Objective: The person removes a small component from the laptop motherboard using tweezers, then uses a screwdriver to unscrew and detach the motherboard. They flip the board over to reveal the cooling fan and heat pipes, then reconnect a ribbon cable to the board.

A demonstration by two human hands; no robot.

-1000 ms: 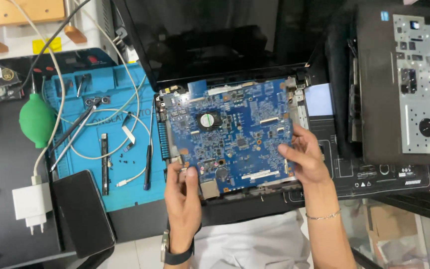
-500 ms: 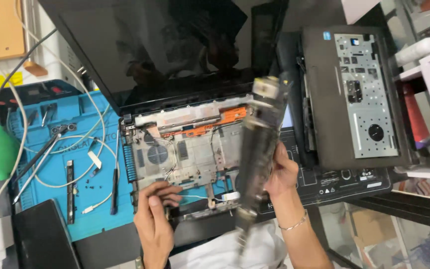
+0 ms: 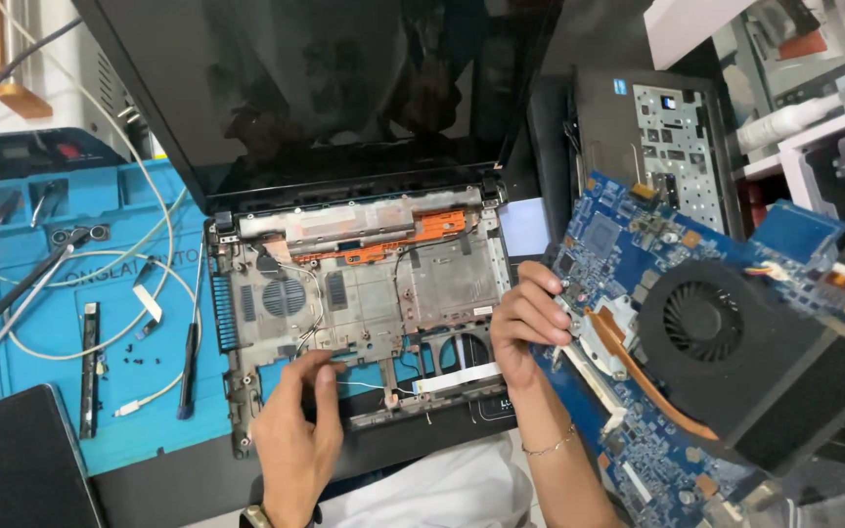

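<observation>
My right hand (image 3: 525, 321) grips the left edge of a blue laptop motherboard (image 3: 638, 411), held flipped over to the right of the laptop. Its black fan (image 3: 701, 321) and copper heat pipe (image 3: 652, 381) face up. My left hand (image 3: 295, 430) rests on the front edge of the gutted grey laptop base (image 3: 364, 293), fingers touching a thin wire there. The base shows bare plastic, a fan grille and an orange strip near the hinge. The dark laptop screen (image 3: 344, 88) stands open behind it.
A blue repair mat (image 3: 70, 323) lies at the left with black pry tools, small screws and white cables. A second dark laptop chassis (image 3: 652, 147) lies at the back right. White shelving (image 3: 814, 117) stands at the far right. A black slab (image 3: 12, 460) sits at the bottom left.
The motherboard lay in the laptop base a second ago. My right hand lifted it out, turned it over and swung it right. My left hand dropped onto the base's front edge.
</observation>
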